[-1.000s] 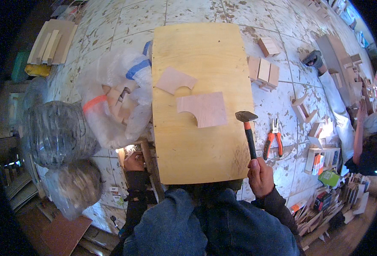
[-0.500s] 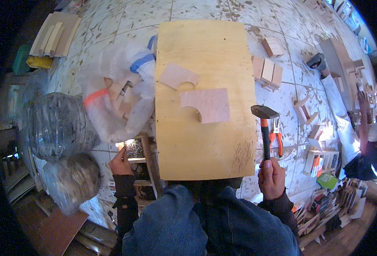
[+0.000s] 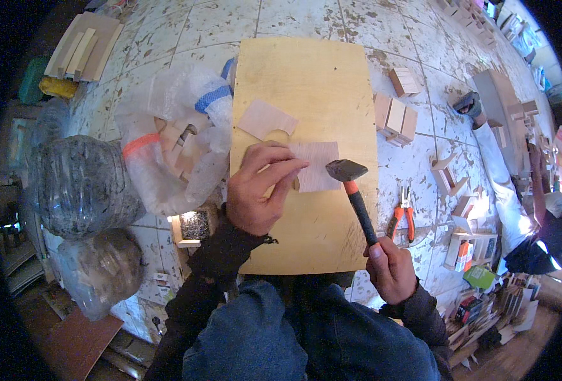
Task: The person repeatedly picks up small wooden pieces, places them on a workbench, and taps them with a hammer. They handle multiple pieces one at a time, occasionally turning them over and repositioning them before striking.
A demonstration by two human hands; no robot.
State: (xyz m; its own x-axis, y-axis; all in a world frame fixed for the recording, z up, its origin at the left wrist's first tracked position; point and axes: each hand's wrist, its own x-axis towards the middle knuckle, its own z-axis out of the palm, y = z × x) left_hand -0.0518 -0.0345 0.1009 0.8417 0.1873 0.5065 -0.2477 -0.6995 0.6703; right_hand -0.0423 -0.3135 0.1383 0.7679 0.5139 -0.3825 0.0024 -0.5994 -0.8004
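My right hand (image 3: 391,270) grips the black and orange handle of a hammer (image 3: 361,213). The dark hammer head hovers at the right edge of a thin, pinkish wood piece (image 3: 322,166) with a curved cutout. Over this piece's left side is my left hand (image 3: 260,187), thumb and fingertips pinched together; whatever they hold is too small to make out. Just beyond that hand lies a second wood piece with a curved notch (image 3: 267,119). Both pieces rest on a yellowish wooden board (image 3: 312,238) in front of my knees.
Orange-handled pliers (image 3: 402,214) lie right of the board, near some wooden blocks (image 3: 396,119). To the left are a plastic sack of wood parts (image 3: 157,184) and a wooden box with small dark bits (image 3: 195,226). Another person's leg (image 3: 498,159) stretches out at far right.
My left hand has moved from the small box onto the wood piece, its fingers pinched. My right hand has brought the hammer left, over the board.
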